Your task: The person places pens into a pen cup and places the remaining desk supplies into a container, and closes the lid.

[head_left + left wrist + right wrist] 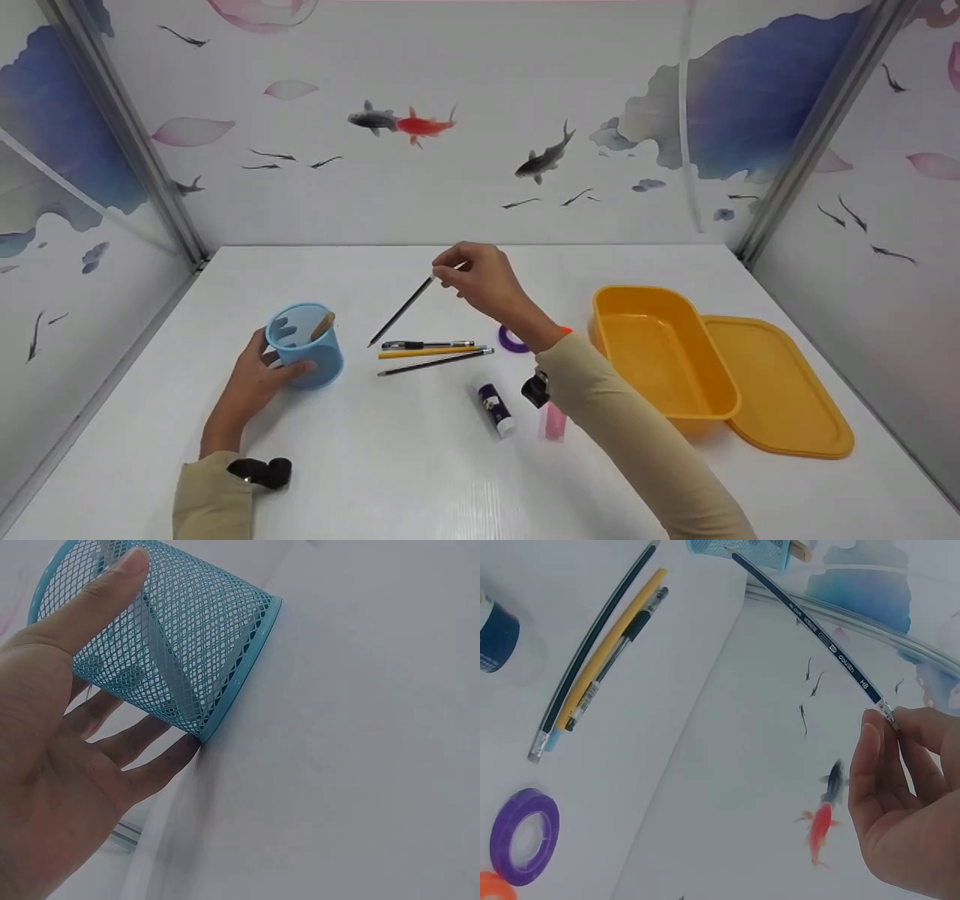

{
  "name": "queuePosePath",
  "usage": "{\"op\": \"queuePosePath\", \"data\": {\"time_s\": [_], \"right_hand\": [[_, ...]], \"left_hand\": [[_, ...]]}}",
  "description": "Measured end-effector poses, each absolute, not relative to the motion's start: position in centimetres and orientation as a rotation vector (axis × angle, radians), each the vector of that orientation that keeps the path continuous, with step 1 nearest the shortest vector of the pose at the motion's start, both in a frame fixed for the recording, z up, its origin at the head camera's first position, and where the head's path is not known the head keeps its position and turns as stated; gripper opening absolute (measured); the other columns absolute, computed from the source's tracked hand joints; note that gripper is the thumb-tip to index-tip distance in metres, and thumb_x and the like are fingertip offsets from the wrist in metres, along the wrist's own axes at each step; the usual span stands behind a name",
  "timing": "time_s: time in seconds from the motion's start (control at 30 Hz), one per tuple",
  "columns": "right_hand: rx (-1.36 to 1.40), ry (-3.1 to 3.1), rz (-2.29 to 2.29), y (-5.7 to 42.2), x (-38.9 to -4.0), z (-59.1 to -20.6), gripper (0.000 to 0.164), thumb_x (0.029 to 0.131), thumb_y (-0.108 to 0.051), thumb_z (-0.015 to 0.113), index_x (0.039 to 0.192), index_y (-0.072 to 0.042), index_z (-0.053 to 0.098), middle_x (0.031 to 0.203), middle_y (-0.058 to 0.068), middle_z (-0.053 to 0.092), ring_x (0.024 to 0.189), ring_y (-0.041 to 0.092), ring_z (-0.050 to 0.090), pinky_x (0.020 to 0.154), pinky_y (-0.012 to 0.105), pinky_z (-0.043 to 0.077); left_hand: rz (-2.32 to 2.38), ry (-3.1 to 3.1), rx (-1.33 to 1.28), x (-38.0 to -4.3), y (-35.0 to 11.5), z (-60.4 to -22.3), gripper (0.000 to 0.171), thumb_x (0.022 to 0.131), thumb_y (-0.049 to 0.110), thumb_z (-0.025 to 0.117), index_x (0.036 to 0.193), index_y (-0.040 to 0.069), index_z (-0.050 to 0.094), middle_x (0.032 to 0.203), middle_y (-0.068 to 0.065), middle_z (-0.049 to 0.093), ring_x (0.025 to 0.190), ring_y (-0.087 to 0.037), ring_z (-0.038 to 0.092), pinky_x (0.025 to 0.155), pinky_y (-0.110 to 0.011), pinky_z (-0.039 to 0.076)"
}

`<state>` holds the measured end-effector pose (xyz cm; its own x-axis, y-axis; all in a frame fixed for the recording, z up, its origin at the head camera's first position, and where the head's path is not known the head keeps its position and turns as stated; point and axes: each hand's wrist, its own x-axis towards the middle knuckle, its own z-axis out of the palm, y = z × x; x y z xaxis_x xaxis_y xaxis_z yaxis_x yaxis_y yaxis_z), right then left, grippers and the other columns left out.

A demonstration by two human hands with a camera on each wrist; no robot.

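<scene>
My left hand (251, 379) holds a light blue mesh pen holder (324, 358) by its side, thumb in front and fingers round the back. In the left wrist view, the mesh of the pen holder (202, 622) shows between thumb and fingers. A wooden stick-like end (323, 326) pokes up inside it. With thumb and fingertips my right hand (480, 277) pinches a dark pencil (401, 311) by its end, tilted with the tip down toward the left. The right wrist view shows "HB" on this pencil (817, 634). Below lie a pen (427, 345), a yellow pencil (420, 352) and another dark pencil (435, 362).
A glue stick (495, 409) and a pink block-like item (555, 421) lie nearer me. A purple tape roll (511, 341) and an orange ring (495, 889) are partly behind my right arm. At right stand a yellow box (652, 360) and its lid (795, 390).
</scene>
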<state>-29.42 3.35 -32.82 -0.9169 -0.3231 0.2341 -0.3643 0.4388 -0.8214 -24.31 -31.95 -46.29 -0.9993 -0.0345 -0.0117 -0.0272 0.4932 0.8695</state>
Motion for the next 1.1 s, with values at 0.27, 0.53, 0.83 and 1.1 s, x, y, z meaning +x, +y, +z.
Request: {"op": "queuePosePath", "data": {"time_s": [0.27,0.53,0.83,1.1], "right_hand": [[0.553,-2.497,1.641,1.7,-29.6,-32.6,0.019,0.098,-0.021,0.065,0.112,-0.01,0.072,0.103,0.008,0.072,0.087,0.013,0.068,0.069,0.023,0.059],[0.526,-2.379,1.76,-0.1,-29.7,-32.4,0.019,0.098,-0.021,0.066,0.111,-0.01,0.071,0.103,0.007,0.07,0.09,0.019,0.07,0.064,0.02,0.057],[0.554,-2.393,1.76,-2.3,-29.3,-32.7,0.017,0.098,-0.019,0.065,0.111,-0.01,0.072,0.102,0.008,0.071,0.089,0.019,0.069,0.063,0.018,0.056],[0.538,-2.425,1.73,-4.0,-29.2,-33.9,0.015,0.098,-0.02,0.065,0.11,-0.012,0.072,0.099,0.004,0.07,0.088,0.019,0.069,0.065,0.018,0.057]], "left_hand": [[-1.601,-2.7,0.062,-24.3,-31.9,-46.4,0.108,0.086,0.039,0.078,0.16,0.005,0.007,0.166,-0.024,0.016,0.15,-0.05,0.023,0.119,-0.062,0.031],[-1.594,-2.694,0.061,-24.3,-32.0,-46.3,0.106,0.086,0.04,0.078,0.16,0.006,0.01,0.166,-0.023,0.018,0.15,-0.049,0.025,0.119,-0.062,0.033],[-1.632,-2.665,0.045,-24.4,-32.0,-46.6,0.103,0.086,0.035,0.079,0.159,0.005,0.012,0.166,-0.023,0.018,0.15,-0.05,0.024,0.118,-0.06,0.034],[-1.613,-2.665,0.033,-24.4,-32.0,-46.5,0.103,0.086,0.035,0.079,0.159,0.004,0.012,0.165,-0.024,0.019,0.15,-0.05,0.024,0.118,-0.061,0.034]]}}
